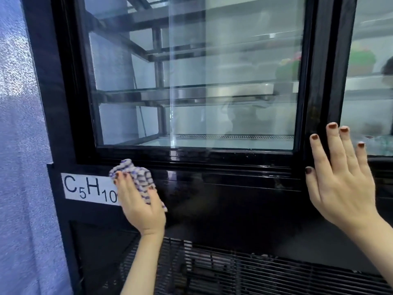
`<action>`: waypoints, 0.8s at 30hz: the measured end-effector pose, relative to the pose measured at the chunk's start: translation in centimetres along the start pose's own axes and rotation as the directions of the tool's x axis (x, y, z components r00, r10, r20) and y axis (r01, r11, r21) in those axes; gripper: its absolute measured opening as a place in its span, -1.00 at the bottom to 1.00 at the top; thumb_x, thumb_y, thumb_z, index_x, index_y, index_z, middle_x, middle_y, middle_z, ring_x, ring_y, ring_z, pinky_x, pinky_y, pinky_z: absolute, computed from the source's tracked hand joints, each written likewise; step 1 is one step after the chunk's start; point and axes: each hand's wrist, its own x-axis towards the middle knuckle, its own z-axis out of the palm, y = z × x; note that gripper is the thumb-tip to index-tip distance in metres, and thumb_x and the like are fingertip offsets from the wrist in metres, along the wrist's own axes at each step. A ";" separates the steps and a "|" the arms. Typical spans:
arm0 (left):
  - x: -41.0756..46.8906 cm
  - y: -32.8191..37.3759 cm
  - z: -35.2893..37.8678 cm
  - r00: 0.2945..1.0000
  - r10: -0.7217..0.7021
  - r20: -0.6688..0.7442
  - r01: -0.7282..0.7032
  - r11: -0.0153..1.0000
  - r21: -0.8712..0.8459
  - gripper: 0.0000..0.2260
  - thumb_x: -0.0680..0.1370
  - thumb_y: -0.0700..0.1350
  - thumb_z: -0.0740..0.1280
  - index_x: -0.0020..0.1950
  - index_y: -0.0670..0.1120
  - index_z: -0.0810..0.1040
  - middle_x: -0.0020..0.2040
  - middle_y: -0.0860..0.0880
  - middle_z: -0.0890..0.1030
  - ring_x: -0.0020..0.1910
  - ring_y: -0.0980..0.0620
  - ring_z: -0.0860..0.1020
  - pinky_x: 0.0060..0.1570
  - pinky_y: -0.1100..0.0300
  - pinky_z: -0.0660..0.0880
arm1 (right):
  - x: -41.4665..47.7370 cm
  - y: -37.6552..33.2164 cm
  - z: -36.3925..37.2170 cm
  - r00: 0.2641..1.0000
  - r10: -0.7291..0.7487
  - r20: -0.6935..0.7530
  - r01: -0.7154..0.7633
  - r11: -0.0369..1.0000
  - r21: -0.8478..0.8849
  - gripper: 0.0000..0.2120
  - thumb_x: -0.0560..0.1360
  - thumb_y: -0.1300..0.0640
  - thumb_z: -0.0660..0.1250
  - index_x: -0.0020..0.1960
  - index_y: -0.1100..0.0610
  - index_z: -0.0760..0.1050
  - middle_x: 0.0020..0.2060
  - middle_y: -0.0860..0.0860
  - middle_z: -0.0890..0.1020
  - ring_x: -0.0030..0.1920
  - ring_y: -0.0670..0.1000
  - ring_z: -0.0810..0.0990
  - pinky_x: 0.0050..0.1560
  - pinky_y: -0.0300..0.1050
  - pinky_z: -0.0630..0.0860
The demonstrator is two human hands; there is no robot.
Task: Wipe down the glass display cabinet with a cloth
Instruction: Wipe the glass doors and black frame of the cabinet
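Below the glass door, near the left edge of the glass display cabinet, the left hand grips a bunched striped cloth against the black panel, beside a white label. The right hand rests flat, fingers straight, on the black post. A pale streak on the glass suggests more wiping is left.

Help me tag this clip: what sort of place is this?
Probably a bakery or café: a glass display cabinet with shelves, a vent grille below, and blurred, cake-like things behind the glass.
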 end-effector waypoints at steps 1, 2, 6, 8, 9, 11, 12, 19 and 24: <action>2.0 -1.7 -0.3 0.992 -0.123 -0.039 0.123 0.992 -0.009 -0.50 0.58 -0.08 0.14 0.47 -0.27 0.23 0.48 -0.14 0.21 0.47 -0.13 0.19 0.42 0.01 0.13 | 0.2 -0.2 0.0 1.000 0.017 -0.001 -0.017 1.000 0.014 -0.50 0.59 0.10 0.03 0.48 0.30 0.18 0.49 0.25 0.07 0.52 0.20 0.00 0.49 0.15 -0.04; 3.9 -3.4 -0.7 0.966 -0.248 -0.077 0.248 0.969 -0.011 -0.51 0.58 -0.10 0.15 0.48 -0.24 0.21 0.50 -0.13 0.19 0.48 -0.11 0.17 0.42 0.06 0.12 | 0.4 -0.5 0.0 0.999 0.038 -0.004 -0.038 0.999 0.025 -0.49 0.58 0.09 0.03 0.47 0.30 0.17 0.50 0.25 0.05 0.52 0.21 -0.01 0.50 0.13 -0.06; 8.6 -9.1 -2.8 0.832 -0.533 -0.154 0.544 0.838 0.039 -0.51 0.61 -0.11 0.13 0.52 -0.16 0.14 0.54 -0.12 0.13 0.50 -0.08 0.12 0.44 0.08 0.09 | 0.7 -1.6 0.2 0.998 0.055 0.008 -0.055 0.998 -0.012 -0.42 0.58 0.01 0.04 0.49 0.33 0.12 0.50 0.26 0.04 0.51 0.27 -0.04 0.50 0.14 -0.12; 8.9 -10.0 -3.4 0.821 -0.554 -0.137 0.565 0.823 0.058 -0.51 0.62 -0.12 0.11 0.53 -0.17 0.11 0.54 -0.12 0.10 0.51 -0.06 0.09 0.46 0.07 0.06 | 0.7 -1.6 0.3 0.999 0.035 0.039 -0.032 0.997 -0.073 -0.40 0.59 -0.02 0.01 0.50 0.33 0.08 0.51 0.24 0.05 0.51 0.27 -0.05 0.49 0.13 -0.17; 8.6 -9.8 -3.5 0.826 -0.550 -0.127 0.560 0.826 0.062 -0.51 0.62 -0.12 0.11 0.53 -0.17 0.11 0.54 -0.12 0.09 0.52 -0.07 0.08 0.46 0.06 0.05 | 0.6 -1.5 0.2 0.998 0.029 0.051 -0.024 0.996 -0.091 -0.40 0.59 -0.03 0.00 0.50 0.33 0.07 0.51 0.23 0.06 0.51 0.26 -0.05 0.49 0.11 -0.19; 7.9 -8.2 -3.0 0.868 -0.488 -0.093 0.494 0.866 0.071 -0.51 0.61 -0.11 0.09 0.53 -0.18 0.13 0.54 -0.12 0.09 0.51 -0.11 0.08 0.46 -0.01 0.06 | 0.6 -1.4 0.2 0.998 0.013 0.061 -0.006 0.994 -0.107 -0.41 0.59 -0.01 -0.01 0.49 0.35 0.09 0.50 0.25 0.08 0.52 0.22 -0.03 0.50 0.08 -0.20; 7.5 -7.0 -2.6 0.907 -0.416 -0.061 0.420 0.904 0.077 -0.51 0.60 -0.10 0.08 0.52 -0.20 0.14 0.54 -0.13 0.10 0.51 -0.12 0.08 0.45 -0.04 0.07 | 0.7 -1.5 0.2 0.998 -0.008 0.064 0.015 0.994 -0.107 -0.42 0.59 0.00 0.00 0.48 0.35 0.12 0.50 0.26 0.10 0.52 0.21 -0.02 0.50 0.08 -0.17; 11.7 -2.5 0.5 0.981 -0.163 0.109 0.125 0.947 0.295 -0.52 0.61 -0.06 0.10 0.50 -0.22 0.19 0.53 -0.13 0.15 0.51 -0.11 0.07 0.44 -0.08 -0.08 | 4.2 -2.4 -0.3 0.984 -0.135 0.118 0.139 0.990 -0.026 -0.43 0.55 0.00 0.00 0.45 0.33 0.20 0.47 0.22 0.21 0.49 0.14 0.13 0.47 0.07 0.01; 17.0 -2.7 1.5 0.957 -0.237 0.167 0.151 0.900 0.408 -0.38 0.62 0.01 0.10 0.52 -0.28 -0.08 0.54 -0.22 -0.05 0.51 -0.19 -0.01 0.43 -0.14 0.01 | 12.2 -2.0 0.2 0.980 -0.175 0.089 0.177 0.984 -0.015 -0.40 0.54 -0.03 -0.02 0.44 0.34 0.22 0.43 0.23 0.28 0.43 0.20 0.25 0.42 0.12 0.08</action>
